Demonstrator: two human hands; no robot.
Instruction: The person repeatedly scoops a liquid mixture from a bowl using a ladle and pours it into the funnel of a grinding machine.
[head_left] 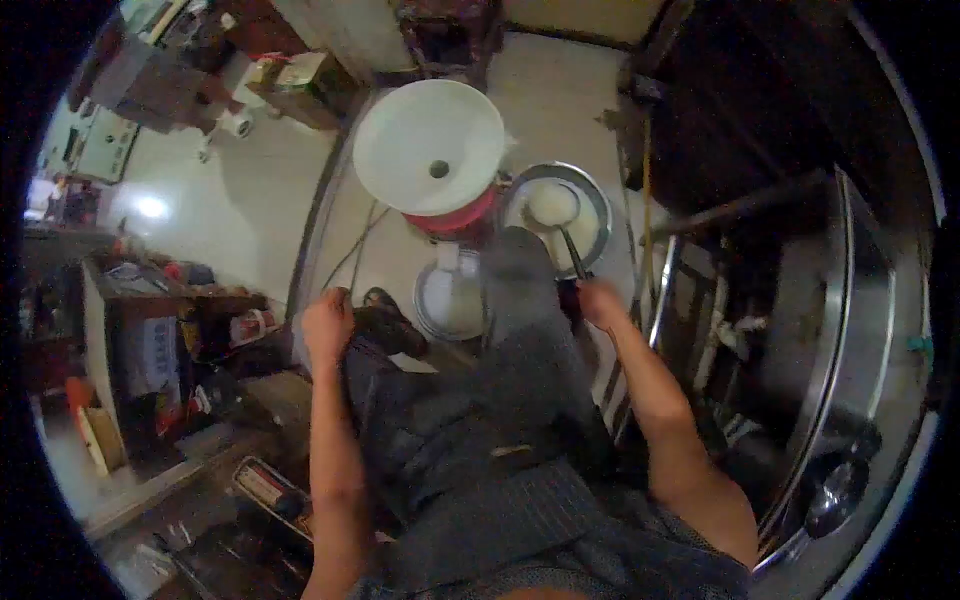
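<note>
My right hand [598,303] is closed around the dark handle of a ladle [572,248]. The ladle's round bowl, holding something whitish, is over or in a metal basin [603,228] of pale, creamy contents. Whether it touches the contents, I cannot tell. Beside that basin stands a machine with a wide white hopper [415,120] on a red base [455,217]. A pale spout [447,257] comes down from it over a second metal basin [425,300] between my legs. My left hand [328,328] is a fist near my left knee, with nothing visible in it.
A thin cable [355,250] runs over the tiled floor beside the machine. To the left is a wooden shelf [97,320] with assorted goods; a box [305,85] sits farther back. A metal-framed cabinet [840,300] stands close on my right.
</note>
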